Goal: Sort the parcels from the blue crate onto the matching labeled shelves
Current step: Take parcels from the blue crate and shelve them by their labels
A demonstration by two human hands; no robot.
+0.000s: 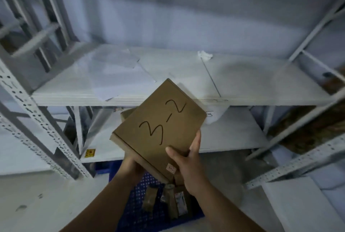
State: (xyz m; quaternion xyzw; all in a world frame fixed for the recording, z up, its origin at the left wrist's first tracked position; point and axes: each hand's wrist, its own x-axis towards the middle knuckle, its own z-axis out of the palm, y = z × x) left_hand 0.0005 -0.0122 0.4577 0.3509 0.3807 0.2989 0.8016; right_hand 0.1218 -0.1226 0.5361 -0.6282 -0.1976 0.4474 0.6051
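Head: both hands hold parcel (158,125) marked "3-2".

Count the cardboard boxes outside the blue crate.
2: the box marked 3-2 in the left hand and right hand; a second box mostly hidden behind it. Others may be hidden.

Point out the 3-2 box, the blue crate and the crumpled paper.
3-2 box (158,123): head view, top face by the writing.
blue crate (133,205): head view, perforated side.
crumpled paper (205,55): head view, its middle.
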